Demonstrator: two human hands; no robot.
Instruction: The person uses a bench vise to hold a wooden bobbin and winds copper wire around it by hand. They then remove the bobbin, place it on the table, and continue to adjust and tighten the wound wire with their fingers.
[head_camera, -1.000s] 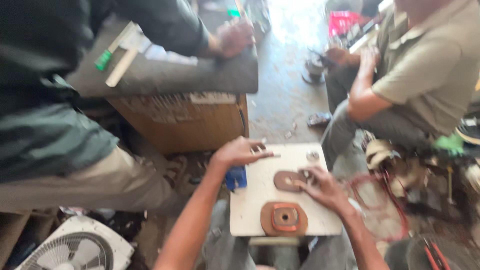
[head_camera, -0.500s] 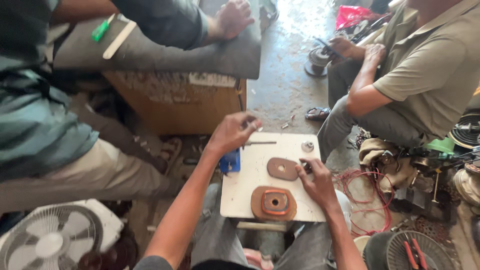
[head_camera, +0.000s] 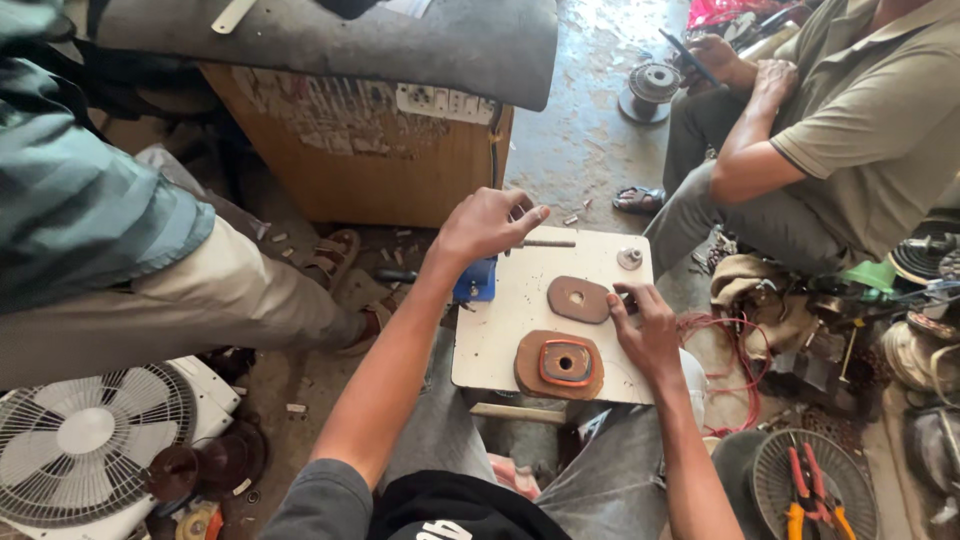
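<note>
Left hand (head_camera: 487, 224) curled shut, pinching the near end of a thin rod (head_camera: 545, 243) lying sideways on the white board (head_camera: 500, 340). Right hand (head_camera: 648, 328) half open, fingers touching the brown plate (head_camera: 578, 299), nearer.

**Wearer: clothing and limbs**

Dark grey short-sleeved shirt, sleeve ending at the upper arm; black panel with white print at the chest. Grey trousers over both knees. Left hand (head_camera: 485, 225) and right hand (head_camera: 648, 328) bare, forearms uncovered, no gloves.
</note>
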